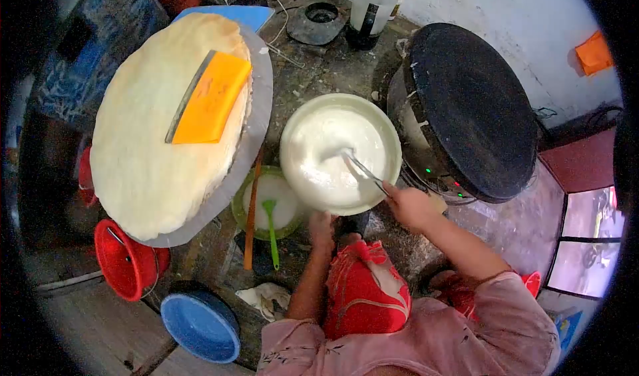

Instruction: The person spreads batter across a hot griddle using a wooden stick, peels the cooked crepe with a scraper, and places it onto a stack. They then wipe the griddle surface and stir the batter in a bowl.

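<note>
A large pale bowl [291, 170] filled with white batter [326, 130] sits in front of me. My right hand [414, 207] is closed around the handle of a metal ladle [365, 170], whose head dips into the batter near the middle. At the bowl's near left edge, my left hand [321, 229] grips the rim, with its fingertips partly hidden. Beneath and left of this bowl is a green bowl [238, 209] of thin whitish liquid. A wooden stick [251, 223] and a green brush [271, 233] lie across it.
On the right stands a round black griddle [472, 110] with lit indicators. A stack of thin round flatbreads [146, 136] at left carries an orange scraper [213, 100]. Below are a red bucket [123, 259] and a blue basin [200, 326]. A plastic jug [370, 10] stands at the back.
</note>
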### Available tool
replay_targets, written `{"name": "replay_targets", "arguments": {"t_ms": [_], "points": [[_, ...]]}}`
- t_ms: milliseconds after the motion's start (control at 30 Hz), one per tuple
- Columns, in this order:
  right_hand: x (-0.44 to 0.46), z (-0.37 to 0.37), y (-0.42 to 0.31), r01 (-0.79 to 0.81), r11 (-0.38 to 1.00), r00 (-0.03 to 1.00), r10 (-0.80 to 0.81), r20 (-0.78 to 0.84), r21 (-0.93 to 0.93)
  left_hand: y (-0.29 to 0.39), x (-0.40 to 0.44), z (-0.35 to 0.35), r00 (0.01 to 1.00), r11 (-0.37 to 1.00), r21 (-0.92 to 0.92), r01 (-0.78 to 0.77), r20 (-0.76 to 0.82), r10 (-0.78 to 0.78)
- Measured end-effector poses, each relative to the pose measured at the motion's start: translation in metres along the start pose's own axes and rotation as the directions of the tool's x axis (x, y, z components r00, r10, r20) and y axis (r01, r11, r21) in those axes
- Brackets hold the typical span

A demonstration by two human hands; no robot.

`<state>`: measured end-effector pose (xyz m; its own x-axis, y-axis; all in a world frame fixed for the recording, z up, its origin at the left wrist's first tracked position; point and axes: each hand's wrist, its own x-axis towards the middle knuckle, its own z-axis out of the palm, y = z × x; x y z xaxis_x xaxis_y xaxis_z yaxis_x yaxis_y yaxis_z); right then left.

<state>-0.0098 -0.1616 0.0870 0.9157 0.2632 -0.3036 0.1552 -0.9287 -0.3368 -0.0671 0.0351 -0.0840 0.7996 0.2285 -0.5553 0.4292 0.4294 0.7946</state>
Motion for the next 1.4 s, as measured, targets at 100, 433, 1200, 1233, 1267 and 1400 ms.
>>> {"name": "replay_targets", "arguments": {"t_ms": [100,433,1200,1233,1267,1400], "points": [[-0.038,-0.035,-0.002,0.11,0.929,0.957,-0.004,0.29,-0.353,0.008,-0.001,0.002,0.999,0.99,0.132,0.052,-0.004,-0.052],[-0.016,-0.05,-0.038,-0.071,0.973,0.942,0.137,0.306,-0.219,-0.013,0.006,-0.003,1.0,1.0,0.023,-0.01,-0.026,0.011],[0.035,0.039,0.043,-0.284,0.948,0.946,0.301,0.122,-0.143,-0.014,0.006,-0.007,0.996,0.994,0.064,0.088,0.014,-0.089],[0.019,0.066,0.057,-0.148,0.989,0.989,0.148,-0.029,0.007,-0.014,0.005,-0.005,0.995,0.995,0.025,0.097,-0.011,-0.096],[0.011,0.106,0.08,0.058,0.982,0.968,-0.011,-0.25,0.18,-0.014,0.005,-0.002,0.994,0.995,-0.018,0.101,-0.035,-0.102],[-0.017,-0.019,-0.001,-0.713,-0.055,0.663,0.274,0.697,0.699,-0.015,0.007,-0.007,0.998,0.995,0.091,0.033,0.056,-0.038]]}}
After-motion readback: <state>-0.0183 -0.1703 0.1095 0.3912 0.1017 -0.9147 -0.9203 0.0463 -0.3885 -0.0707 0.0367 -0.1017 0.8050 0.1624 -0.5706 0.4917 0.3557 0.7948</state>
